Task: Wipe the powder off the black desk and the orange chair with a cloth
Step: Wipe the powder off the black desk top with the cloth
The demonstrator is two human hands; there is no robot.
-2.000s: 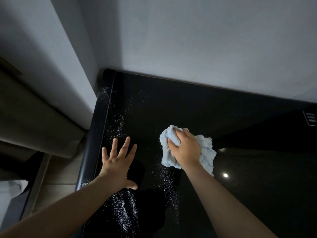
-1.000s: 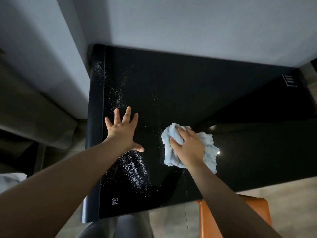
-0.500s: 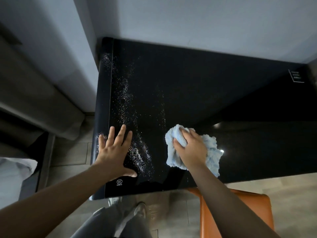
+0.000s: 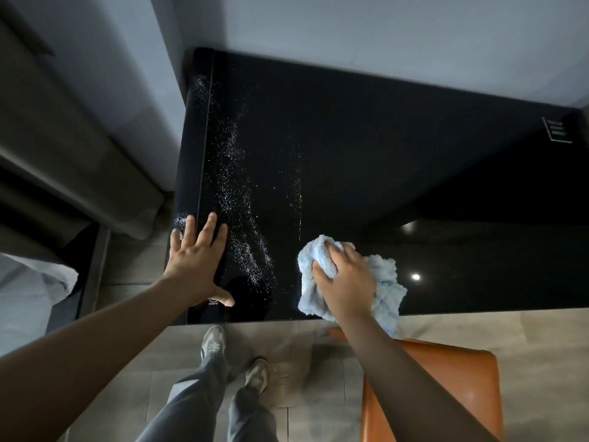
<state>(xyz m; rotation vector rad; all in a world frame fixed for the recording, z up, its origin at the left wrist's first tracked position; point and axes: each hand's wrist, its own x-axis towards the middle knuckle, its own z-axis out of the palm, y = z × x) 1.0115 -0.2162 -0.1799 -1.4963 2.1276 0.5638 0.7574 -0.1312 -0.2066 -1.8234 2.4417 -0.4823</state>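
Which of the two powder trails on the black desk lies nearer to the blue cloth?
The thin faint trail, ending just above the cloth. The broad dense trail lies further left, beside the left hand.

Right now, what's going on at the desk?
A person is wiping a glossy black desk. The right hand grips a fluffy light-blue cloth near the front edge; the left hand rests flat at the left edge. Streaks of white powder lie between the hands and along the left side. The orange chair stands in front, no hand on it.
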